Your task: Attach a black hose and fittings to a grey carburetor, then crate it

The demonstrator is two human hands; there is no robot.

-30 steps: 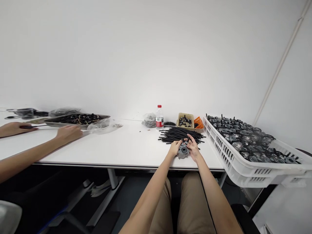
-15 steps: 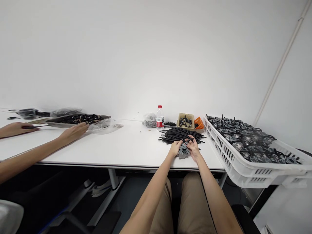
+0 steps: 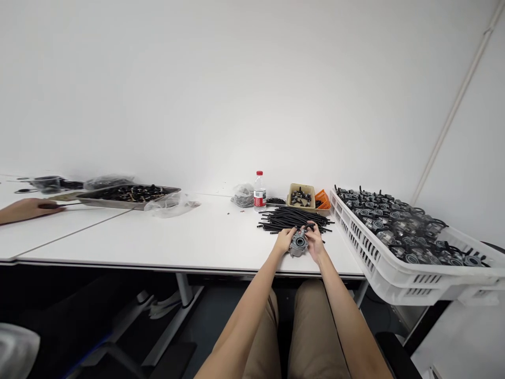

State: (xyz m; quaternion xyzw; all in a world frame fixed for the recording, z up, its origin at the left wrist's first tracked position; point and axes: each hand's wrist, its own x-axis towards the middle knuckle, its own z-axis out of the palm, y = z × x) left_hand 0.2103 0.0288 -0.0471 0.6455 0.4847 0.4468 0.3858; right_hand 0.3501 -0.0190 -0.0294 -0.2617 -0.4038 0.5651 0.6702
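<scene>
The person's left hand (image 3: 283, 240) is closed around the left side of a grey metal part (image 3: 299, 243), which sits between the two hands, just above or on the near side of the worktop (image 3: 221, 234); whether it touches the surface cannot be told. Its round opening faces back toward the person. The right hand (image 3: 314, 243) has its fingers curled about a black tube piece (image 3: 309, 226) at the part's upper right. That piece's long axis runs roughly sideways, from the top of the part toward the right fingers, so the right hand is the nearer one to it. Whether the tube is joined to the part is too small to tell.

Just beyond both hands lies a pile of black tubes (image 3: 290, 216), mostly lengthwise from left to right. To the right of the right hand stands a white crate (image 3: 424, 273) filled with similar parts.
</scene>
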